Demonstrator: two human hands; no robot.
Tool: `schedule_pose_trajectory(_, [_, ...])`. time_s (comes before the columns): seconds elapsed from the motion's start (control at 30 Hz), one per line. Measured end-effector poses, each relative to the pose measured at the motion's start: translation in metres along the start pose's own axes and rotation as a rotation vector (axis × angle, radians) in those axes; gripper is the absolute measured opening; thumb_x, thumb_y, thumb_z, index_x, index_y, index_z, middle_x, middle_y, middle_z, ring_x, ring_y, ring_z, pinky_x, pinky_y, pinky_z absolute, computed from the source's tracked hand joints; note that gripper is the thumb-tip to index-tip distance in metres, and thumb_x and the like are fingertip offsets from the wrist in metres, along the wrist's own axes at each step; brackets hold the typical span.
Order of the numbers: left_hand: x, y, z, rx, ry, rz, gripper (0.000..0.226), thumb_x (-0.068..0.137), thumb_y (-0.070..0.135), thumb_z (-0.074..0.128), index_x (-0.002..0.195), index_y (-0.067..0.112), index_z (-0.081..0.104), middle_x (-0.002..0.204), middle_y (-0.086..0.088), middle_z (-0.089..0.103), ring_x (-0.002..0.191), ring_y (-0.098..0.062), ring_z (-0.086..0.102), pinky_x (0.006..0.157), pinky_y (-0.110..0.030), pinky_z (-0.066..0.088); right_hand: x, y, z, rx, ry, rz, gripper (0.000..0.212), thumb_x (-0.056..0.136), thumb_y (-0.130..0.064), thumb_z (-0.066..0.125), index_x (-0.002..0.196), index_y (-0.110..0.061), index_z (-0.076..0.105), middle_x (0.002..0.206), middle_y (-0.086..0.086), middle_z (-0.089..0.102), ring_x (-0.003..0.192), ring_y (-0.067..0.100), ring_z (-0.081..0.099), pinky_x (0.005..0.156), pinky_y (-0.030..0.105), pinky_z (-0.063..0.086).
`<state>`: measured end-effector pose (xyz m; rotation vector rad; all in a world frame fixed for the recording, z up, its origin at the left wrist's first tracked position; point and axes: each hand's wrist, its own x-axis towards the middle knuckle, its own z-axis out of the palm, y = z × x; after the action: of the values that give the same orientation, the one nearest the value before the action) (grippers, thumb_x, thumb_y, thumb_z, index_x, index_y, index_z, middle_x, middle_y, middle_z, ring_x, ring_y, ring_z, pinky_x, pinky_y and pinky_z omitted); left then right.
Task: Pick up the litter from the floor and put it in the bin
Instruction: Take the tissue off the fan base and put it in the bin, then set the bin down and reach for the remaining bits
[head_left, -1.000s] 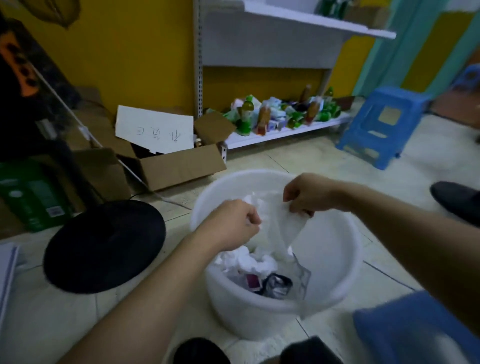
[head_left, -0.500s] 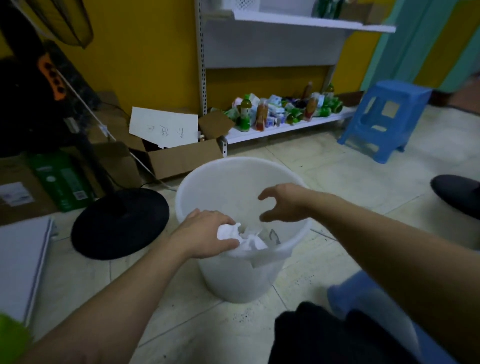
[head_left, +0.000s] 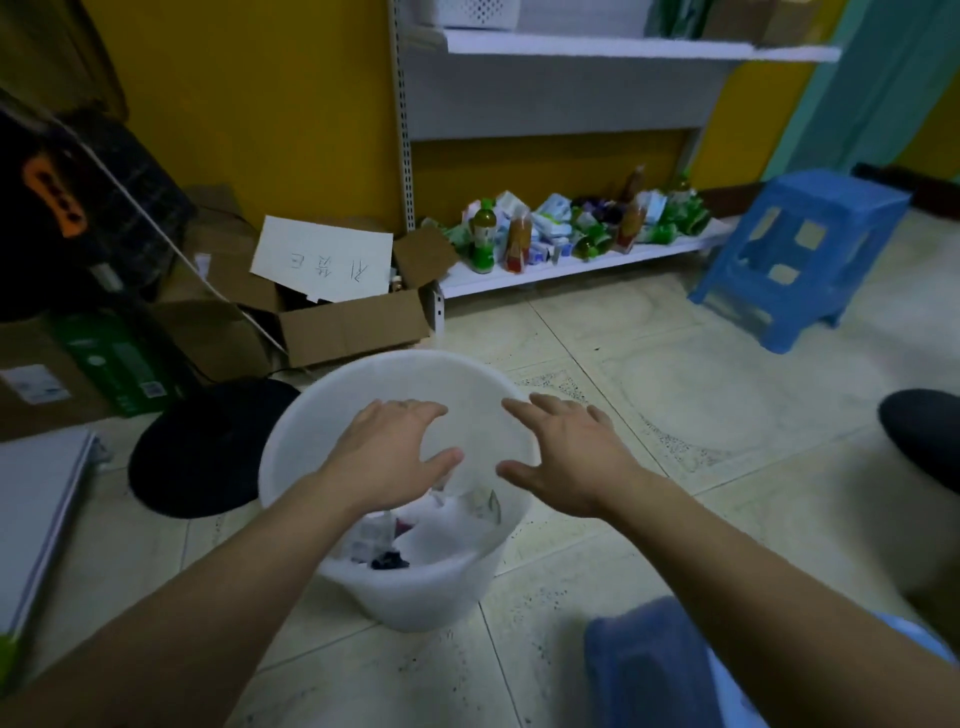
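the litter (head_left: 441, 525) lies in the bottom of the bin (head_left: 395, 374), a crumpled heap of white tissue, clear wrapper and a dark scrap, below both hands and touching neither. the left hand (head_left: 387, 457) and right hand (head_left: 566, 457) hover palm down over the bin's mouth, fingers spread, empty. the bin is a round, smooth, translucent white plastic tub on a pale tiled floor (head_left: 675, 415). a flat black disc (head_left: 202, 447) sits just beside it to the left, an open cardboard box (head_left: 353, 327) behind, a blue plastic stool (head_left: 800, 254) well apart.
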<state>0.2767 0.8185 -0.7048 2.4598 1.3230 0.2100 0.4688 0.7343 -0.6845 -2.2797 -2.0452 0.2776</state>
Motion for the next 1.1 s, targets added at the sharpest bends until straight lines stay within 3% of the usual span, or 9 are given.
schedule_pose_trajectory(0.23, [-0.037,0.06,-0.103,-0.042,-0.033,-0.056,0.066,0.085,0.058,0.053,0.142,0.027,0.039,0.146,0.004,0.045,0.131,-0.018,0.041,0.109,-0.038,0.034,-0.027,-0.018,-0.102,0.106,-0.054,0.023,0.077,0.086,-0.058,0.051,0.15,-0.032,0.017,0.159,0.004,0.02,0.142,0.026,0.024,0.115,0.05,0.013])
schedule_pose_trajectory(0.6, [-0.105,0.13,-0.316,-0.06,-0.082,-0.245,0.059,0.083,0.056,0.055,0.132,0.023,0.05,0.129,-0.002,0.057,0.114,-0.022,0.054,0.094,-0.043,0.047,-0.055,-0.079,-0.293,0.194,-0.101,-0.083,0.074,0.083,-0.059,0.055,0.146,-0.031,0.029,0.155,0.003,0.032,0.137,0.027,0.035,0.108,0.048,0.029])
schedule_pose_trajectory(0.83, [-0.18,0.144,-0.364,-0.027,-0.074,-0.361,0.06,0.087,0.052,0.054,0.137,0.021,0.044,0.139,-0.005,0.051,0.122,-0.026,0.048,0.097,-0.038,0.041,-0.076,-0.12,-0.323,0.263,-0.135,-0.221,0.073,0.082,-0.056,0.059,0.145,-0.026,0.035,0.15,0.006,0.04,0.128,0.031,0.045,0.103,0.045,0.039])
schedule_pose_trajectory(0.93, [-0.221,0.144,-0.366,-0.018,-0.057,-0.41,0.055,0.087,0.047,0.057,0.133,0.017,0.048,0.133,-0.008,0.055,0.118,-0.027,0.052,0.093,-0.038,0.044,-0.101,-0.149,-0.31,0.321,-0.193,-0.277,0.073,0.084,-0.053,0.06,0.146,-0.025,0.034,0.15,0.005,0.039,0.129,0.029,0.044,0.103,0.045,0.039])
schedule_pose_trajectory(1.1, [-0.271,0.147,-0.357,-0.011,-0.072,-0.426,0.062,0.088,0.049,0.056,0.139,0.018,0.042,0.142,-0.006,0.048,0.129,-0.024,0.043,0.104,-0.039,0.039,-0.15,-0.181,-0.296,0.256,-0.232,-0.317,0.076,0.084,-0.056,0.056,0.148,-0.026,0.027,0.155,0.006,0.031,0.132,0.033,0.038,0.105,0.049,0.034])
